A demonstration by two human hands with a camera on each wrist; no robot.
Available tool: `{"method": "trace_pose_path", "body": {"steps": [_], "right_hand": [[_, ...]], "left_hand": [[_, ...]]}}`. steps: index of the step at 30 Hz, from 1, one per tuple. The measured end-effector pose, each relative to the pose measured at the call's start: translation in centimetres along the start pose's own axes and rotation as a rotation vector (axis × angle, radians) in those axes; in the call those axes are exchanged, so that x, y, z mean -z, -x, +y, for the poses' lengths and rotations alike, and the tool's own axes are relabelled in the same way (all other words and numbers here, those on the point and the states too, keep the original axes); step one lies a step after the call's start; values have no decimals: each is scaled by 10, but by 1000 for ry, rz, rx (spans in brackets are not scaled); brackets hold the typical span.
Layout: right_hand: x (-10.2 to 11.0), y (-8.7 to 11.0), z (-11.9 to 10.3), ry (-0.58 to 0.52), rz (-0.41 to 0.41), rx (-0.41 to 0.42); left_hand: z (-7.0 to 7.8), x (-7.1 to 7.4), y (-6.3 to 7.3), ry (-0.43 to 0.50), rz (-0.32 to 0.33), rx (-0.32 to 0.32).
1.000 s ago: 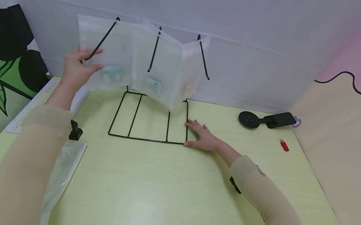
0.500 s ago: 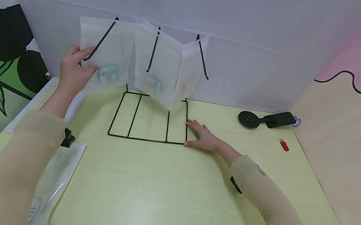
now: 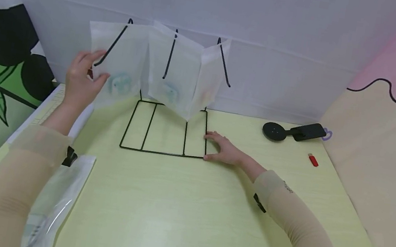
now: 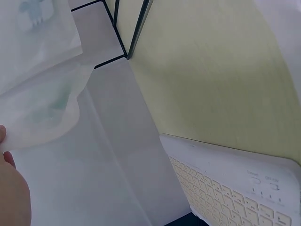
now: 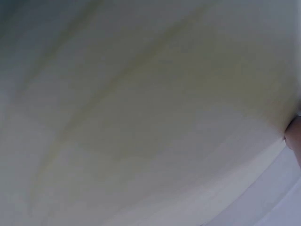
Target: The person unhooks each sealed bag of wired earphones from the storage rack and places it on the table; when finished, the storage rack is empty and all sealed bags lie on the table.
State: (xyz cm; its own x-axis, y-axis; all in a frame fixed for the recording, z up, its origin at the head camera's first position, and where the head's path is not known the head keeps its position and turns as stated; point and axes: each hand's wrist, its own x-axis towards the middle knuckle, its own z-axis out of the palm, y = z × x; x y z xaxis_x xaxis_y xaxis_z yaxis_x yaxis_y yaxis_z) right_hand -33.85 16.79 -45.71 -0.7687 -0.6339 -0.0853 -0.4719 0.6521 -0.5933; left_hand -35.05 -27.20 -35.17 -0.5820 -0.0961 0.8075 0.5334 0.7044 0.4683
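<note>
My left hand (image 3: 82,81) pinches the left edge of a frosted translucent bag (image 3: 130,61) with a teal print, which hangs from the left hook of a black wire rack (image 3: 162,153). In the left wrist view only part of that hand (image 4: 14,193) shows at the bag's edge. A second frosted bag (image 3: 181,65) hangs on the middle hook and a third bag (image 3: 212,71) on the right hook. My right hand (image 3: 226,151) rests with spread fingers against the right side of the rack's base. Mostly blurred tabletop fills the right wrist view.
A white keyboard (image 4: 230,183) lies at the table's back left, partly behind my left arm. Nearer, a clear plastic package (image 3: 63,197) lies beside that arm. At the back right are a black folding stand (image 3: 307,132) and a red USB stick (image 3: 313,160).
The left bag's outer edge has shifted slightly right, and my left fingers have drawn back toward that edge. My left forearm has moved a little left. The right hand stays put.
</note>
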Motion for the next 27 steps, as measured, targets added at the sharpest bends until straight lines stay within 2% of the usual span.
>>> {"method": "trace_pose_path", "body": {"steps": [7,10,16,19,23,27], "right_hand": [[1,0,0,4,7,10],[0,0,0,1,5,12],[0,0,1,-9,2,20],[0,0,0,-11,2,20],[0,1,0,-15,1,21],[0,0,-1,-9,-1,26]], "left_hand": [[7,5,5,-19,-12,-33],[16,8,8,-21,-7,-38],[34,15,14,-27,-9,6],[34,17,17,-38,-9,26],[31,19,20,-27,-7,21],[36,22,22,-19,-10,27]]}}
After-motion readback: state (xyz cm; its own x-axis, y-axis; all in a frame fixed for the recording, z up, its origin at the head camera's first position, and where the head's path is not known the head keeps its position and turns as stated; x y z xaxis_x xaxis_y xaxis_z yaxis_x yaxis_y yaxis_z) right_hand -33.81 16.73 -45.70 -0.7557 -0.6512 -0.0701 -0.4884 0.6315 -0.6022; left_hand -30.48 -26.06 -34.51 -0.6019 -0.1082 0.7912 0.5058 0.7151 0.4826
